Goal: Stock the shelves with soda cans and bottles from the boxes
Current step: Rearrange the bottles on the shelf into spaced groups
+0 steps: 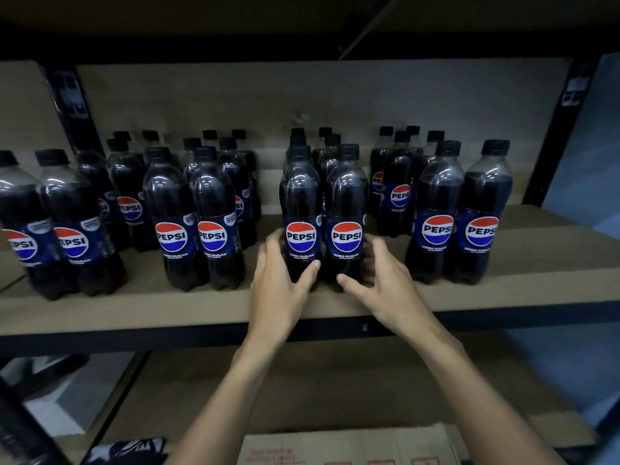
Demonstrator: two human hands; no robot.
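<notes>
Gripping: the left bottle (pixel 301 209) was clasped low on its body by the left hand (pixel 280 280), with the thumb laid across the front and the fingers (pixel 274 238) curled round its 9 o'clock side. The right bottle (pixel 347 209) was held likewise by the right hand (pixel 382 283), with the fingers (pixel 372 245) wrapped at its 3 o'clock side.
Position: both bottles were stood upright and touching on the shelf (pixel 201 310), near its front edge, at the centre of the view.
Handling: the bottles were judged full and therefore fairly heavy, with stiff but smooth plastic walls. A hold at the labelled waist or just below was judged safest, since so tall and narrow a bottle could be tipped if pushed near the cap.
Writing: "PEPSI" and "ZERO SUGAR" were read on the blue labels; the smaller line beneath could not be made out.
Neighbours: further bottles (pixel 171 213) of the same kind were ranked at 9 o'clock and at 3 o'clock.
Box: a cardboard box (pixel 352 444) was seen at 6 o'clock, its red print too blurred to be read.
</notes>
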